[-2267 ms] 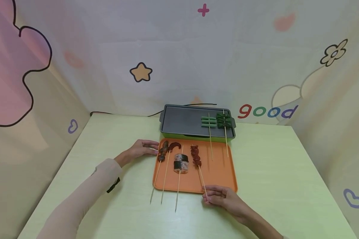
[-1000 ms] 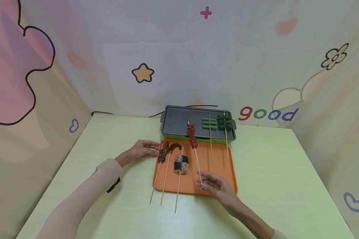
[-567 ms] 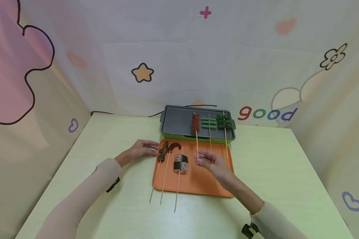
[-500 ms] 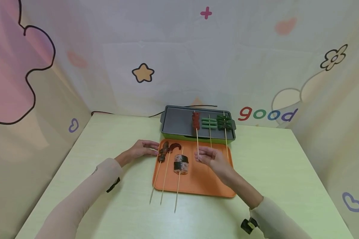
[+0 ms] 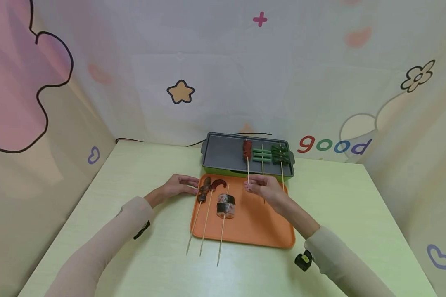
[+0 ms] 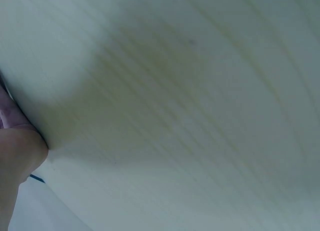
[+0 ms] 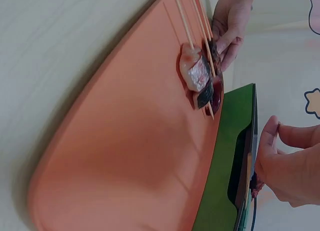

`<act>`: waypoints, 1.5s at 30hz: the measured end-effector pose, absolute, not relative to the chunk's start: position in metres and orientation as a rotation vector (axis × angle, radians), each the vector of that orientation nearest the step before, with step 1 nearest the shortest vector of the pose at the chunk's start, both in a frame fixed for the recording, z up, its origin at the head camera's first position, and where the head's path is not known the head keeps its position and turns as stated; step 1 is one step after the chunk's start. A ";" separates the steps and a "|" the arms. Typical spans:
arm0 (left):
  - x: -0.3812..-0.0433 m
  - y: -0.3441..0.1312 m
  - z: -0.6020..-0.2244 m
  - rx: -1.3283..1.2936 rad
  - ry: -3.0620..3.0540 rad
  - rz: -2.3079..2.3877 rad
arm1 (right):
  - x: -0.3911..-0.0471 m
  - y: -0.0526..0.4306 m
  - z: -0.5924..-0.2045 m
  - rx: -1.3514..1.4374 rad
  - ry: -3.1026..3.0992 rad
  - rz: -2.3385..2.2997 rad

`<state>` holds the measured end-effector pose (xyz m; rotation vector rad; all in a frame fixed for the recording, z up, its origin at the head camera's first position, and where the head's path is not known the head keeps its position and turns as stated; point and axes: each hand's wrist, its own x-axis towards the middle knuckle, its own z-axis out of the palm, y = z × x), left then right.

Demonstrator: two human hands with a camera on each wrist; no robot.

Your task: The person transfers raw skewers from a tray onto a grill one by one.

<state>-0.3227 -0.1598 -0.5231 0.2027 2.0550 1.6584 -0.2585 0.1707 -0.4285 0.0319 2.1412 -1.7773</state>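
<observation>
Head view: the red skewer [image 5: 247, 150] is over the grill [image 5: 223, 153], whether touching I can't tell, its stick pinched by the right hand [image 5: 270, 190]. Nearer me, three other skewers [image 5: 226, 206] lie on the orange tray [image 5: 258, 229]; the left hand [image 5: 175, 185], fingers loosely extended, rests at its left edge.

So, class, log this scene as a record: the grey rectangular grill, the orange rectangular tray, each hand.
Grey rectangular grill: bears a green rod skewer and a dark green leafy skewer
Orange rectangular tray: bears a lumpy brown skewer, a curled maroon skewer, a black and white banded skewer
Right hand: pinches a chunky red skewer by its stick, food end over the grill
Left hand: at the tray's left edge
Unclear: whether the red skewer touches the grill
</observation>
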 end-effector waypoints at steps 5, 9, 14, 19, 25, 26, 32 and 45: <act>-0.323 -0.159 -0.522 0.200 2.062 1.659 | -0.264 0.173 -0.427 -0.040 2.219 -1.702; -0.324 -0.158 -0.523 0.194 2.081 1.644 | -0.266 0.175 -0.426 -0.069 2.262 -1.649; -0.325 -0.159 -0.526 0.187 2.105 1.620 | -0.263 0.177 -0.425 -0.143 2.268 -1.561; -0.323 -0.160 -0.528 0.201 2.097 1.631 | -0.256 0.183 -0.422 -0.200 2.220 -1.544; -0.321 -0.158 -0.528 0.189 2.091 1.633 | -0.240 0.210 -0.414 -0.365 2.251 -1.499; -0.321 -0.158 -0.528 0.186 2.087 1.636 | -0.238 0.217 -0.412 -0.381 2.263 -1.484; -0.322 -0.158 -0.527 0.181 2.075 1.648 | -0.228 0.268 -0.414 -0.437 2.240 -1.436; -0.326 -0.159 -0.526 0.171 2.075 1.654 | -0.222 0.349 -0.477 -0.343 2.016 -1.638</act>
